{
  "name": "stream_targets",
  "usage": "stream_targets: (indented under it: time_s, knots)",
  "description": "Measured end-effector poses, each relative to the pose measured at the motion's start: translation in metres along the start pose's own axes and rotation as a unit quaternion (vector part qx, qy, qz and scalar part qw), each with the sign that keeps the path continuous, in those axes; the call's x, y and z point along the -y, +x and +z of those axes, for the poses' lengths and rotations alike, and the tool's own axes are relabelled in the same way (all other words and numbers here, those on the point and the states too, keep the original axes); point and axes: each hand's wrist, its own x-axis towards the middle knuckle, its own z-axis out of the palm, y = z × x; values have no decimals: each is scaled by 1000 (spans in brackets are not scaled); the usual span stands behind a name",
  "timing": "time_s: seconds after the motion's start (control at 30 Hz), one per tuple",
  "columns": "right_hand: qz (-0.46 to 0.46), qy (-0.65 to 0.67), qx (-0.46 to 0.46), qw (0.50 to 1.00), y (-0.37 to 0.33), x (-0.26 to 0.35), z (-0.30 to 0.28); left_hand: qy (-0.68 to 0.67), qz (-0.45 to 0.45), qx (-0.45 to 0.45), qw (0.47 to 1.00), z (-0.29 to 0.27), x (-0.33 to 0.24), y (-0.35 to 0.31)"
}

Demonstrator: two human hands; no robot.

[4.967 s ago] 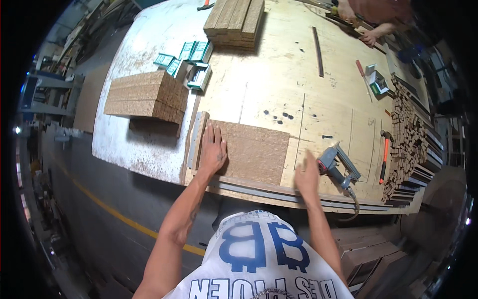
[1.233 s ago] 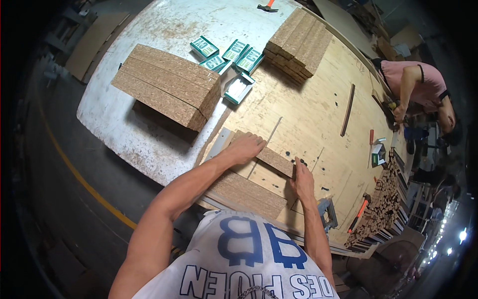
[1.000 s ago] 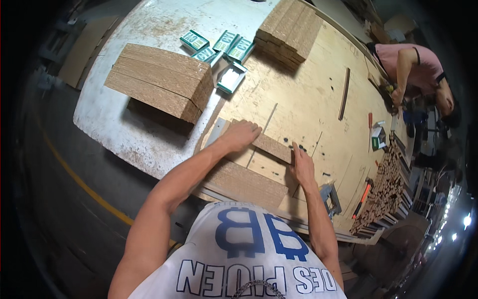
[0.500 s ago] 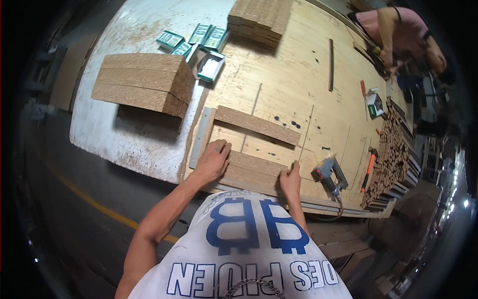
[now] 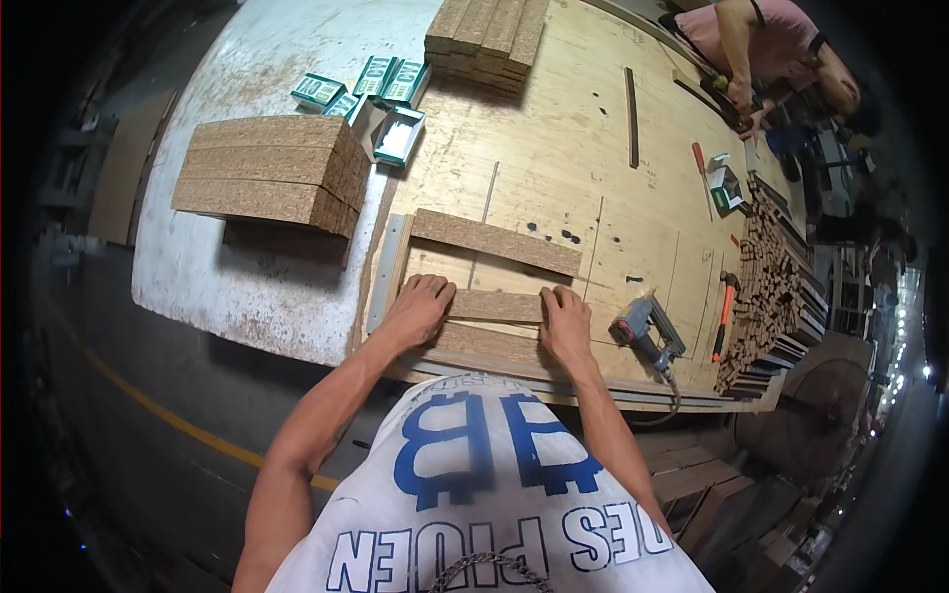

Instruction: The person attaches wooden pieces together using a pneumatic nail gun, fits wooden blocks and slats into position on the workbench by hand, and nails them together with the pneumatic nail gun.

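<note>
While both hands have the middle chipboard strip [image 5: 497,306], it sits on the near part of the worktop [image 5: 554,208], between two similar strips. Left hand [image 5: 419,310] has its fingers curled over the left end, right hand [image 5: 566,324] has its fingers closed on the right end; thumbs partly hidden. Can't tell if the strip is fully down or slightly raised. Far strip [image 5: 499,243] lies beyond, slightly slanted, with bare wood between. Near strip [image 5: 484,344] is just this side, a narrow gap showing, left end covered by the left hand. Obstructions: metal-faced stop [image 5: 387,282] just left of the left hand, long rail [image 5: 554,378] along the front edge. Nail gun [image 5: 643,331] lies just right of the right hand, hose off the front edge; orange-handled hammer [image 5: 726,314] farther right, then a pile of small wood sticks [image 5: 763,282]. Behind those: red-handled screwdriver [image 5: 701,166] beside an open box [image 5: 727,186]. Dark slat [image 5: 633,119] lies well apart at mid-depth. Left side: chipboard stack [image 5: 257,168], green-and-white cartons [image 5: 376,79] next to it, second stack [image 5: 484,42] at the back. Co-worker [image 5: 761,44] bends over the far right corner.
</note>
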Motion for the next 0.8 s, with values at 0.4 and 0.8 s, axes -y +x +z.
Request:
stream_targets:
  time_s: [0.4,0.8]
  knots:
    - [-31,20,-12,999,23,-24,-58,88,55,-64,993,-52,-25,48]
    - [-12,18,50,998,83,-34,-57,57,-3,-73,996,-26,24,90]
